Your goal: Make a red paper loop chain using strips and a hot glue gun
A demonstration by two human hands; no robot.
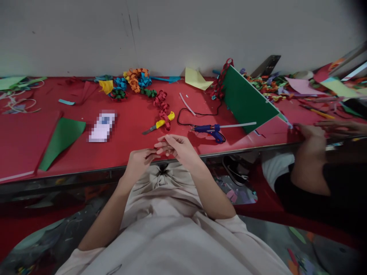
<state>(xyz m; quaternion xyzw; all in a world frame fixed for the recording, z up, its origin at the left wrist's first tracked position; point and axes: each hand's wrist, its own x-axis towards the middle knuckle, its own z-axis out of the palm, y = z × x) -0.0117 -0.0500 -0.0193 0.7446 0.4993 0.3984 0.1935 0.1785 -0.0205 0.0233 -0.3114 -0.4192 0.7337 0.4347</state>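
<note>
My left hand (141, 160) and my right hand (178, 149) meet at the fingertips over the front edge of the red table (132, 126). The fingers of my right hand are spread, with nothing seen in them. Those of my left hand are curled beside them, and whether they hold something small is hard to tell. Just beyond lies a yellow utility knife (165, 120) with its blade out, under the end of a curled red paper chain (162, 101). To the right is a blue glue gun (210, 130) with a clear stick in its back.
A green board (246, 101) stands tilted at the right. Another person's hands (311, 131) are beyond it. Left lie a phone (102, 128), green paper (64, 137) and a red board (25, 145). Paper scraps and curls line the wall; a black cord (183, 111) trails behind the gun.
</note>
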